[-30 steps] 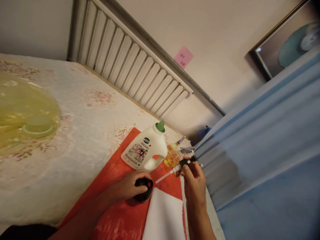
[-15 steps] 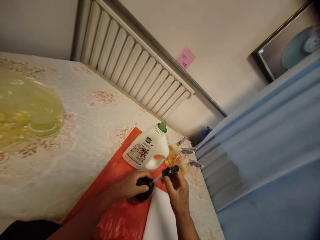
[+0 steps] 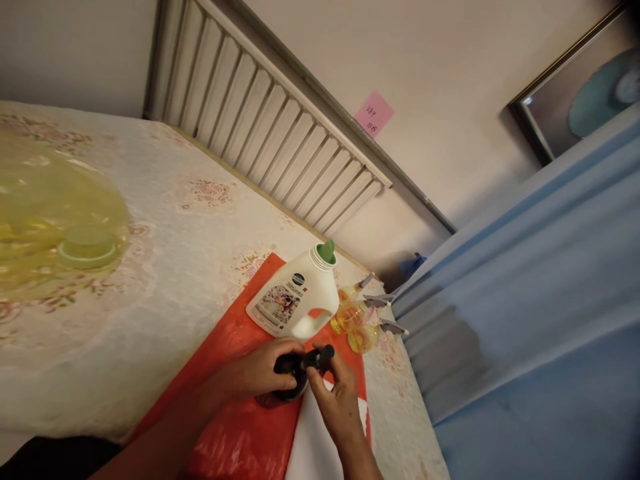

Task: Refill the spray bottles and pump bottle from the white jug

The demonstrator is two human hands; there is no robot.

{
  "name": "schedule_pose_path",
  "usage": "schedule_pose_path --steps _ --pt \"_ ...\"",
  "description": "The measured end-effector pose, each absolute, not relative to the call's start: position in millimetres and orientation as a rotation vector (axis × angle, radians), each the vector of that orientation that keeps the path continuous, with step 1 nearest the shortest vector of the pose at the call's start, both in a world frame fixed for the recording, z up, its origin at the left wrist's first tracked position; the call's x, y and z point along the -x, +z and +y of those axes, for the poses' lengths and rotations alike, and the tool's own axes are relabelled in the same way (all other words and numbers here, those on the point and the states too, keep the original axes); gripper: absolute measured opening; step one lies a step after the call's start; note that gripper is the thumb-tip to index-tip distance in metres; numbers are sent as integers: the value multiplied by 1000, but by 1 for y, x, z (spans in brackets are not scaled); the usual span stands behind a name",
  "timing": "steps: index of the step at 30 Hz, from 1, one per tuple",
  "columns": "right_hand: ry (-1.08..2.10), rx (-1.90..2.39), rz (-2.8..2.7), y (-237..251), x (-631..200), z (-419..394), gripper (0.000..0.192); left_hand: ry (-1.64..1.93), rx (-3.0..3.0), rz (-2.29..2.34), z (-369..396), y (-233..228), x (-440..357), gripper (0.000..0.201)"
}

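Observation:
My left hand is wrapped round a dark bottle that stands on a red plastic sheet. Between the fingers of my right hand is a black pump head, held at the bottle's mouth. Its thin tube no longer shows, and fingers hide part of the joint. Just beyond my hands stands a white detergent jug with an uncapped neck and a green spout inside. To its right are several small clear bottles with yellow liquid and grey spray triggers.
A large yellow transparent plastic bag lies on the left of the flowered tablecloth. White paper lies over part of the red sheet. A radiator lines the wall; a blue curtain hangs at the right.
My right hand has moved left and slightly down, bringing the pump head from beside the bottle onto its mouth. The tube has gone out of sight. My left hand keeps its hold.

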State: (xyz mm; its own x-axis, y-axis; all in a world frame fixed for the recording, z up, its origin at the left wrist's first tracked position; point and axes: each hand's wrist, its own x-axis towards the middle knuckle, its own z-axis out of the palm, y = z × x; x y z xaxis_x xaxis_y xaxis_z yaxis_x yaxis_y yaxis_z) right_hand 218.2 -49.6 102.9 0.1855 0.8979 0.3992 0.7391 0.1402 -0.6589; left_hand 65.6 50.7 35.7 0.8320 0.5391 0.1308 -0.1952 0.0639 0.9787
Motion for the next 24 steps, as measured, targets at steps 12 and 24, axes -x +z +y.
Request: schedule_pose_path --steps 12,24 --pt "318 1683 -1630 96 -217 -50 16 576 -1420 348 49 38 -64 46" --pt "315 1781 -1541 89 -215 -43 12 599 -1497 384 48 42 -63 41"
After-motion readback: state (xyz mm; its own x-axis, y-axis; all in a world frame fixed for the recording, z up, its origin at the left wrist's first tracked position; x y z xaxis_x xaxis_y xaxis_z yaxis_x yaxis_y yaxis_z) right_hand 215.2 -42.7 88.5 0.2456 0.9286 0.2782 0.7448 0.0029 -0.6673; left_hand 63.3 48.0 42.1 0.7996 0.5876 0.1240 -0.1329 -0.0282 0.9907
